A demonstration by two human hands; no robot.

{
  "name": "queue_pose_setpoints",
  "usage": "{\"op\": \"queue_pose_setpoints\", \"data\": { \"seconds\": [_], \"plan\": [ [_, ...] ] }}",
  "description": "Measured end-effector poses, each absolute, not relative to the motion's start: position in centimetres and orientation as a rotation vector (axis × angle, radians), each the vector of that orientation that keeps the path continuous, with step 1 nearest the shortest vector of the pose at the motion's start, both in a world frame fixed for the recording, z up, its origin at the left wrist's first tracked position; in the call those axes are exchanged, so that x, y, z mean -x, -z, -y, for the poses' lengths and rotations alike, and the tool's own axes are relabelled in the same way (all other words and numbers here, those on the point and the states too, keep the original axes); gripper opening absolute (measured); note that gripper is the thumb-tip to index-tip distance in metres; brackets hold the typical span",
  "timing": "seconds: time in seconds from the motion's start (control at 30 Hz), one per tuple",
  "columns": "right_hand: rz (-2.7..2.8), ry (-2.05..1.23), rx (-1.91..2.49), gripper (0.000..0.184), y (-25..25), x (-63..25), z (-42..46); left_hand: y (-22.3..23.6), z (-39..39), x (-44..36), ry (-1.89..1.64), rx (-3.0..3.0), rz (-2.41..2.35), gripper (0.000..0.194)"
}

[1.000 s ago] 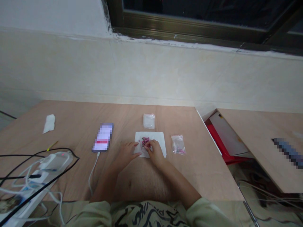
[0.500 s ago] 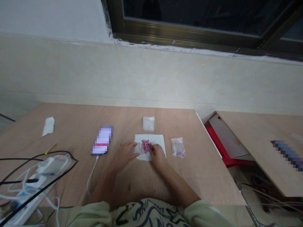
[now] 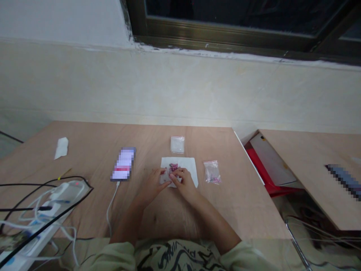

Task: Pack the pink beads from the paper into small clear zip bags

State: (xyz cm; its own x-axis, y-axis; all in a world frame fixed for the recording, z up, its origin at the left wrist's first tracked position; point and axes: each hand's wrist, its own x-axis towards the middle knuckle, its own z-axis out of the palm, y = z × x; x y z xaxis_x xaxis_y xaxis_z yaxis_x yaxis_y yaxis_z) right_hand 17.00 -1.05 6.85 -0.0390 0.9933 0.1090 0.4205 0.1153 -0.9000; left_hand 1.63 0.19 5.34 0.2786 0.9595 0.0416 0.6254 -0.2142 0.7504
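Pink beads [image 3: 173, 167] lie in a small heap on a white sheet of paper [image 3: 191, 167], just beyond the right hand [image 3: 184, 181] and slightly to its left, the heap showing no clear long axis. That hand is the nearer of the two, its thumb and fingertips drawn close together at the heap's near side; from where I stand, I cannot tell whether a bead is pinched between them. The left hand [image 3: 153, 183] rests at the sheet's left edge, thumb parted from its fingers. Right of the paper sits a zip bag of pink beads [image 3: 212, 173]; beyond the paper lies a clear zip bag [image 3: 177, 145]. The wood-grain table [image 3: 242, 203] also bears a lit phone [image 3: 123, 164] and a cable-tangled power strip [image 3: 58, 205], below a pale wall [image 3: 180, 86] and dark window [image 3: 225, 17].
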Motion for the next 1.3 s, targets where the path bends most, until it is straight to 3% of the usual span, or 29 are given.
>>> {"op": "queue_pose_setpoints", "data": {
  "seconds": [0.17, 0.33, 0.5, 0.9, 1.07, 1.3],
  "plan": [
    [1.482, -1.079, 1.392, 0.011, -7.1, -17.8, 1.8, -5.8, 0.3, -1.6, -0.756, -1.684, -1.374, 0.043],
    [1.409, -1.053, 1.381, 0.012, -7.9, -18.3, 1.4, -7.5, -0.2, -1.2, -0.777, -1.555, -1.193, 0.024],
    [1.227, -1.145, 1.36, 0.023, -7.5, -18.7, 0.5, -8.1, -1.3, -0.9, -0.83, -1.592, -1.135, 0.021],
    [1.287, -1.044, 1.375, 0.015, -7.8, -19.3, 0.2, -9.8, -1.4, -1.0, -0.884, -1.839, -1.174, 0.015],
    [1.253, -1.267, 1.242, 0.018, -8.5, -18.7, 0.8, -9.3, -0.7, -1.4, -0.962, -1.765, -1.186, 0.013],
    [1.217, -1.225, 1.251, 0.012, -9.2, -18.3, 1.8, -9.7, 0.1, -2.2, -0.772, -1.754, -1.094, 0.018]
  ]
}}
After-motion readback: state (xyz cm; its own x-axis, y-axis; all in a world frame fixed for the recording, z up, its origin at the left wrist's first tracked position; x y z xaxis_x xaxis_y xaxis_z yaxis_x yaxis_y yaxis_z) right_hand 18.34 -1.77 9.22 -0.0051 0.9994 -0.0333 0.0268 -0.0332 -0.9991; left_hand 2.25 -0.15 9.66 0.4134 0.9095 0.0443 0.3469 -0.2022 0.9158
